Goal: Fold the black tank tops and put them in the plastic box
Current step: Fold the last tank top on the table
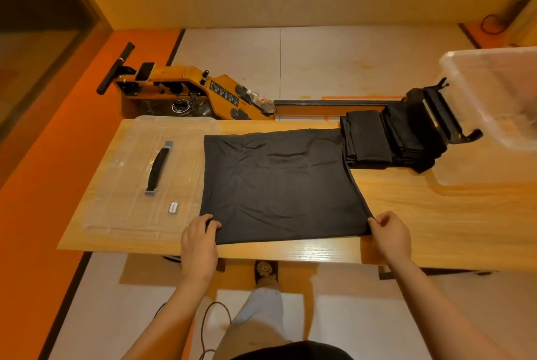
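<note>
Left hand (pixel 200 234) and right hand (pixel 390 233) pinch 2 near corners of the tank top (pixel 279 185)
Best to lift evenly and fold straight away, edges matched.

Black tank top (pixel 279 185) flat at centre, left hand (pixel 199 239) and right hand (pixel 390 234) pinching its near corners; folded stack (pixel 369 141) at 2 o'clock; plastic box (pixel 494 133) at 3 o'clock; lid (pixel 122 185) at 9 o'clock.

Bare table (pixel 441 214) lies open to the right of the tank top (pixel 279 185), up to the plastic box (pixel 491 92). A stack of folded tops (pixel 374 144) blocks the far right; the clear lid (pixel 122 182) fills the left side.
</note>
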Action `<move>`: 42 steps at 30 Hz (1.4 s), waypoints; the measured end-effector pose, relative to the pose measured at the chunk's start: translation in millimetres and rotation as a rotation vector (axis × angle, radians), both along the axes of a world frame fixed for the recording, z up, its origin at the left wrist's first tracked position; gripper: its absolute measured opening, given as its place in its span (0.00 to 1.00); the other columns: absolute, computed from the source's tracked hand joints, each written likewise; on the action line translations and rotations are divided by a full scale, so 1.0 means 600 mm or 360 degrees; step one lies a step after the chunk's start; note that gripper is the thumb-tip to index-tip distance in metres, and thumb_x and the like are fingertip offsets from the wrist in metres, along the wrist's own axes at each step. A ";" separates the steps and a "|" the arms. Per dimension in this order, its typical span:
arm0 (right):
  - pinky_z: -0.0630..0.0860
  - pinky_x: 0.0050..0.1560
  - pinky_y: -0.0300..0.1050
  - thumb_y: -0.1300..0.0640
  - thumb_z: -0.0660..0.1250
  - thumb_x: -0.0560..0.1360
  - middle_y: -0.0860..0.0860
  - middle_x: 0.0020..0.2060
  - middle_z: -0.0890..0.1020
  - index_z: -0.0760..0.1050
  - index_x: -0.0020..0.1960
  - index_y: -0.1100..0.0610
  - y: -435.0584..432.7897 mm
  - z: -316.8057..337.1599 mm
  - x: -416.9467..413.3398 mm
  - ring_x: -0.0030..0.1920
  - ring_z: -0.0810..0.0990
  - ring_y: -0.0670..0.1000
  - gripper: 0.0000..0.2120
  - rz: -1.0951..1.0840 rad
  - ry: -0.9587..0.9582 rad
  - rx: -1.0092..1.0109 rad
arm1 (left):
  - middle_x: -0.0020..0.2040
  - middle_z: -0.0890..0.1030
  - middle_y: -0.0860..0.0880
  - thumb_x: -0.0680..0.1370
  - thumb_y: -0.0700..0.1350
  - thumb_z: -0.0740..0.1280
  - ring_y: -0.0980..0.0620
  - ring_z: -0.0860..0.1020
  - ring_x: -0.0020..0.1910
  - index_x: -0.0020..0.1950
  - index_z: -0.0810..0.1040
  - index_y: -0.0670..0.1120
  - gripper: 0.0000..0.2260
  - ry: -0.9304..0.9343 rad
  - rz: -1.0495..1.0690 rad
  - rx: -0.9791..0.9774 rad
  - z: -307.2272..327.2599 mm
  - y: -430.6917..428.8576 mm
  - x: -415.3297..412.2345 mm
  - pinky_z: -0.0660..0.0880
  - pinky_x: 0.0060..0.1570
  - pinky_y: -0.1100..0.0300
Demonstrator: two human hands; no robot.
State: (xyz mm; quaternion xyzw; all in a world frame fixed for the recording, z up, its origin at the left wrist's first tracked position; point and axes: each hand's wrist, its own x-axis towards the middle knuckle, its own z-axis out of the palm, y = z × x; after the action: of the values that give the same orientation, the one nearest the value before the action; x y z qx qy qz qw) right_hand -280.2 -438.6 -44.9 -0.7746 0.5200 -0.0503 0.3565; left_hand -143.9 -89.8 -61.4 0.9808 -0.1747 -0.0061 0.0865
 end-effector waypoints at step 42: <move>0.76 0.45 0.33 0.57 0.65 0.78 0.40 0.42 0.80 0.80 0.53 0.54 0.096 0.349 0.074 0.46 0.78 0.35 0.06 0.0644 -0.1203 -0.0537 | 0.51 0.78 0.50 0.80 0.40 0.64 0.53 0.74 0.53 0.55 0.80 0.41 0.07 -0.0450 -0.0056 -0.1120 0.351 0.084 0.211 0.71 0.54 0.57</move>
State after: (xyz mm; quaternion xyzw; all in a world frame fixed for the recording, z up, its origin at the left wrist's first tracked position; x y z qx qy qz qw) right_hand -236.0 -381.0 164.3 -0.8351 0.1765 -0.3426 0.3926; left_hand -17.3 -39.4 149.3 0.8791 -0.1931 0.1883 0.3930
